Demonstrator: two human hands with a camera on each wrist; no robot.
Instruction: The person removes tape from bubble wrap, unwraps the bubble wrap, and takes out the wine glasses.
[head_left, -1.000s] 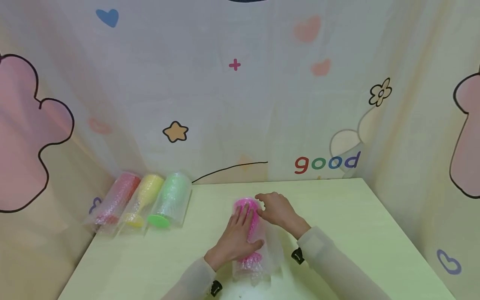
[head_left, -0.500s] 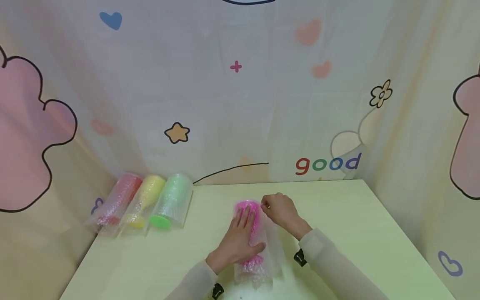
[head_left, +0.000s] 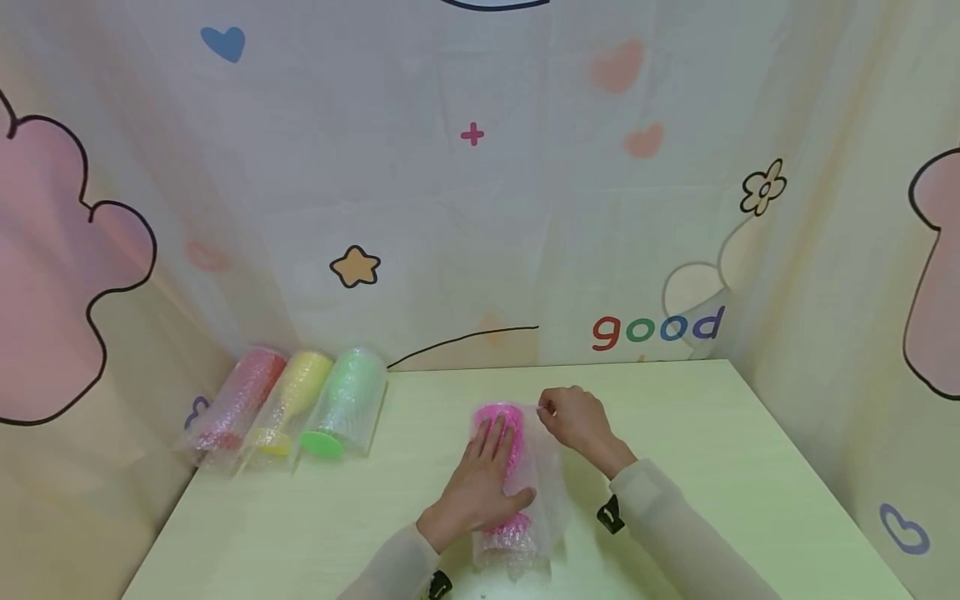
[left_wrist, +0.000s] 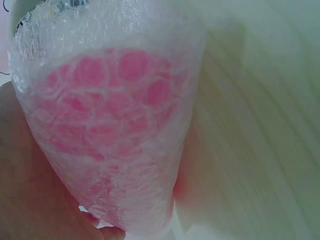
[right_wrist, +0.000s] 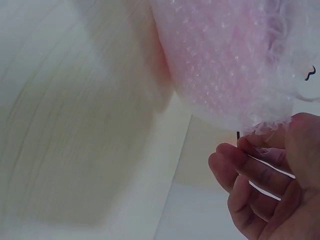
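Showing a pink cup (head_left: 517, 454) laid on its side on a pale green table (head_left: 750, 467), at about six o'clock from the middle of the head view. Pointing its broad end away, toward twelve o'clock, and its round foot toward six, with a long axis running nearly straight from far to near, leaning only slightly toward half past five at the near end. Wrapped in clear bubble wrap (head_left: 551, 487), hanging past the foot at six o'clock and spread as a loose flap along the three o'clock side. Glowing hot pink where covered thinly, brightest round the far rim, and fading to a milky blush under thicker layers. Looking, from the left wrist, like a round pink disc broken up by bubbles, with crumpled plastic above. Covered from on top by the left hand (head_left: 476, 483), spread, with straight fingers reaching toward one o'clock. Held at the wrap's one o'clock corner by the right hand (head_left: 577, 421), pinching the ragged edge at the fingertips. Accompanied, well apart between nine and ten o'clock, by a red cup (head_left: 243, 392), a yellow cup (head_left: 292, 400) and a green cup (head_left: 348, 392), likewise wrapped and slanting toward one o'clock.
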